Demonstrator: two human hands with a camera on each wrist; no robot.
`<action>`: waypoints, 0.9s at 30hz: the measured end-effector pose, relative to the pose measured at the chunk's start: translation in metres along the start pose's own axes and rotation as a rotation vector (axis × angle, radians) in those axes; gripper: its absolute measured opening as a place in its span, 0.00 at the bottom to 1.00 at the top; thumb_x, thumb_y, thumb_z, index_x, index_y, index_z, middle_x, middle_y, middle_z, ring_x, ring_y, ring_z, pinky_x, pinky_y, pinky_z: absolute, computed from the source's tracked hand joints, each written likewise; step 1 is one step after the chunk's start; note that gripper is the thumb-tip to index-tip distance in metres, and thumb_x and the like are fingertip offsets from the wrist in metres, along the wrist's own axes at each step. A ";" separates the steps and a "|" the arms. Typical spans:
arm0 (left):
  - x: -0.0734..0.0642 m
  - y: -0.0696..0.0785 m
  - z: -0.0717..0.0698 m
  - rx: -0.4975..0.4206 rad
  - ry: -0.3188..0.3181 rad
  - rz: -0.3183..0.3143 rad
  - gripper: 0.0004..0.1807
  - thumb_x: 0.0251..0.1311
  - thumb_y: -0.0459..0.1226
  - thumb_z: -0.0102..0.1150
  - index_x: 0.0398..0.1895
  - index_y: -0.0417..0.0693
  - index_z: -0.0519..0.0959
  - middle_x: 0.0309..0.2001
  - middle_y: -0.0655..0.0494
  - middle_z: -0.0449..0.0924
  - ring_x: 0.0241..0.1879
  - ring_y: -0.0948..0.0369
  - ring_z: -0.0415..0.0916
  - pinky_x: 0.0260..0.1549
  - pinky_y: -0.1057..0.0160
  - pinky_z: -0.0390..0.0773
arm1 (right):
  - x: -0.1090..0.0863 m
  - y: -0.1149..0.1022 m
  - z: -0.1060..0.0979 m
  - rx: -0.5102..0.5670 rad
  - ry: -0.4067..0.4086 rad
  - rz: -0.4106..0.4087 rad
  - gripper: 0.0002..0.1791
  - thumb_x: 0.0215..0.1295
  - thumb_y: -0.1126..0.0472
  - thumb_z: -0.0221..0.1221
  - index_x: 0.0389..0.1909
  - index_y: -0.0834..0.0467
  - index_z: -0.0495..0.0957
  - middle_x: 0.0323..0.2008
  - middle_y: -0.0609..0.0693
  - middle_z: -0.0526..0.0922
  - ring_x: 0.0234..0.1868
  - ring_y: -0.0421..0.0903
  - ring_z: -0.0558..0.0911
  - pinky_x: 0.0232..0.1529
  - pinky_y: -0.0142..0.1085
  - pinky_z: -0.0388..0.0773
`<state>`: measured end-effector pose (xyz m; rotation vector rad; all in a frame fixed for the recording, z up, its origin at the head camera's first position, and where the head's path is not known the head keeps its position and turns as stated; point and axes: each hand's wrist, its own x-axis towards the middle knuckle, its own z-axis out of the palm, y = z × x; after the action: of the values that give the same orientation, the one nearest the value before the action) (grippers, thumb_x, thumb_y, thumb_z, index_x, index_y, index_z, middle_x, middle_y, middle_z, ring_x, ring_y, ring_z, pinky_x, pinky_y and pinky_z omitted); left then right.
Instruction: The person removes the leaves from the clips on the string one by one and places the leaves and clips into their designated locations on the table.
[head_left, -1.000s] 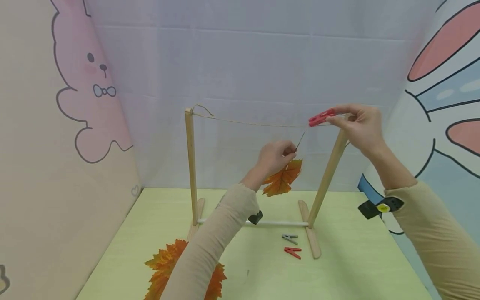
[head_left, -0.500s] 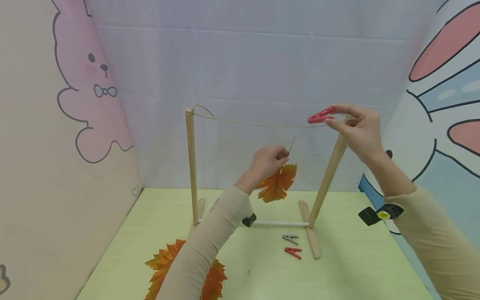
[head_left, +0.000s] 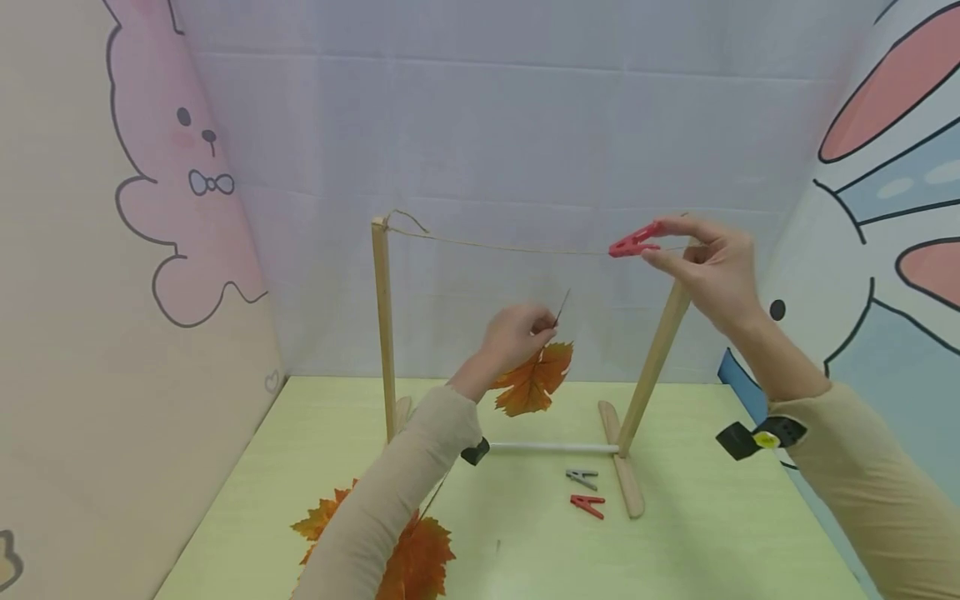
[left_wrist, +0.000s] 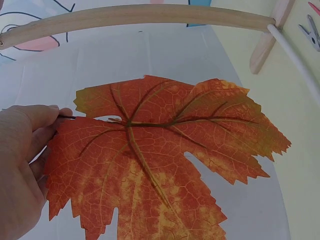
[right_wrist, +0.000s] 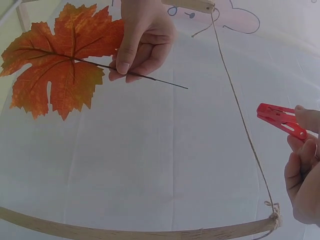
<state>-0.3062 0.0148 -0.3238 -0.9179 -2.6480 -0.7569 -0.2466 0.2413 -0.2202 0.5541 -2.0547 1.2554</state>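
Note:
My left hand point(head_left: 513, 337) pinches the dark stem of an orange artificial maple leaf point(head_left: 536, 383) between thumb and fingers. The stem's thin tip sticks up past the fingertips, below the twine point(head_left: 495, 247). In the left wrist view the leaf point(left_wrist: 150, 150) spreads broad and veined beside the hand point(left_wrist: 22, 160). Up by the right post, my right hand point(head_left: 716, 262) pinches a red clothespin point(head_left: 633, 242) by its handle ends. Its nose overlaps the twine in the head view, but the right wrist view puts the clothespin point(right_wrist: 280, 120) to one side of the line, holding no leaf.
The twine runs between a left wooden post point(head_left: 382, 333) and a leaning right post point(head_left: 656, 358), joined low by a white rod point(head_left: 555, 448). A grey clothespin point(head_left: 581, 477) and another red clothespin point(head_left: 588, 505) lie on the table. More orange leaves point(head_left: 420, 554) lie partly under my left sleeve.
My left hand has drawn the leaf left and down, away from the clothespin and twine. The right hand, still pinching the clothespin, has shifted slightly left.

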 end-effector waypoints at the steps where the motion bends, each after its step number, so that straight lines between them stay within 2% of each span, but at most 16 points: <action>1: -0.001 -0.002 0.000 0.000 0.000 -0.002 0.07 0.59 0.38 0.56 0.38 0.48 0.80 0.37 0.57 0.82 0.36 0.64 0.78 0.37 0.66 0.75 | 0.000 0.000 0.001 0.004 -0.003 0.003 0.17 0.52 0.71 0.63 0.45 0.65 0.79 0.36 0.36 0.80 0.10 0.38 0.59 0.12 0.28 0.56; 4: -0.005 -0.008 0.001 0.001 0.007 -0.003 0.07 0.59 0.38 0.56 0.38 0.47 0.80 0.37 0.57 0.82 0.36 0.63 0.78 0.37 0.66 0.75 | -0.002 -0.002 0.003 0.028 -0.017 -0.002 0.17 0.51 0.72 0.63 0.45 0.65 0.79 0.36 0.37 0.80 0.10 0.38 0.60 0.12 0.28 0.56; 11: -0.015 -0.019 0.002 -0.003 0.011 -0.022 0.06 0.58 0.37 0.57 0.37 0.48 0.80 0.35 0.57 0.82 0.35 0.63 0.79 0.37 0.65 0.76 | -0.009 -0.019 0.009 0.073 -0.068 -0.032 0.16 0.50 0.76 0.61 0.43 0.71 0.77 0.34 0.35 0.79 0.09 0.37 0.59 0.11 0.29 0.54; 15: -0.019 -0.024 0.002 -0.012 0.001 -0.036 0.07 0.58 0.37 0.57 0.38 0.46 0.80 0.35 0.57 0.82 0.35 0.63 0.78 0.38 0.65 0.76 | -0.012 -0.007 0.013 0.067 -0.087 -0.023 0.18 0.49 0.76 0.62 0.44 0.70 0.77 0.34 0.33 0.80 0.08 0.37 0.59 0.11 0.31 0.53; 20: -0.024 -0.027 0.003 -0.009 0.002 -0.038 0.07 0.59 0.38 0.57 0.38 0.47 0.80 0.35 0.57 0.82 0.35 0.63 0.79 0.37 0.64 0.76 | -0.016 0.009 0.019 0.088 -0.080 -0.026 0.19 0.47 0.76 0.63 0.44 0.68 0.78 0.36 0.37 0.81 0.08 0.37 0.59 0.10 0.31 0.53; 27: -0.030 -0.031 0.005 -0.020 0.005 -0.050 0.06 0.58 0.37 0.57 0.36 0.47 0.81 0.34 0.57 0.83 0.34 0.63 0.79 0.36 0.64 0.76 | -0.026 0.006 0.029 0.132 -0.090 -0.047 0.18 0.45 0.81 0.62 0.42 0.72 0.77 0.35 0.36 0.80 0.08 0.36 0.58 0.09 0.31 0.53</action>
<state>-0.3029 -0.0189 -0.3514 -0.8563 -2.6732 -0.7971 -0.2415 0.2186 -0.2518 0.7266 -2.0295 1.3675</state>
